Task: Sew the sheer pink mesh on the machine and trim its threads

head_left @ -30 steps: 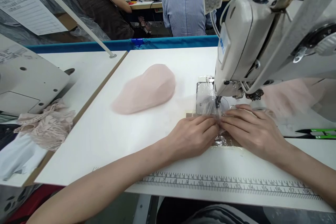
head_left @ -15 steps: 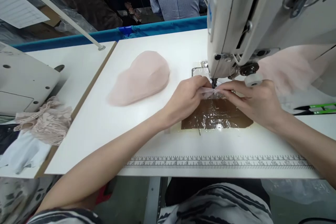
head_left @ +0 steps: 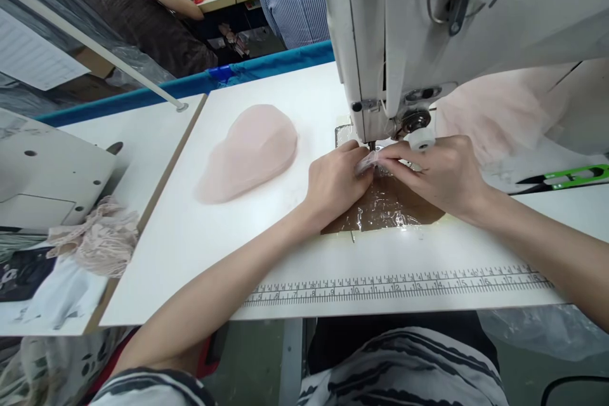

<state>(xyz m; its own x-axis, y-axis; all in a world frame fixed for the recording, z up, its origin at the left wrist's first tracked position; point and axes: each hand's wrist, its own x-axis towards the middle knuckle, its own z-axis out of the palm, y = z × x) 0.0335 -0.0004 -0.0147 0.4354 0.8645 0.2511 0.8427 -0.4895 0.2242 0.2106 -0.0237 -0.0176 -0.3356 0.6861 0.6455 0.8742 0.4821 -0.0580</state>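
Just in front of the needle area of a sewing machine (head_left: pixel 371 44), my left hand (head_left: pixel 337 181) pinches a small piece of sheer pale fabric (head_left: pixel 365 163). My right hand (head_left: pixel 435 171) grips the other end of that piece between thumb and forefinger. The fabric's far edge lies close by the presser foot (head_left: pixel 372 145); whether it is under the foot I cannot tell. Below both hands a brown patch (head_left: pixel 385 206) under shiny clear tape covers part of the table. Left of my left hand lies a stack of pale pink sheer pieces (head_left: pixel 252 152).
Green-handled thread snips (head_left: pixel 566 179) lie to the right, below a heap of pink sheer fabric (head_left: pixel 499 108). A printed ruler (head_left: pixel 394 287) runs along the table's front edge. At left are lace trim (head_left: pixel 107 238) and another machine (head_left: pixel 47 171). Two people work beyond the blue cloth edge (head_left: pixel 266 62).
My view has turned, so the machine appears further left. Both hands stay at the needle area, and the pale fabric between them is now tilted and more bunched.
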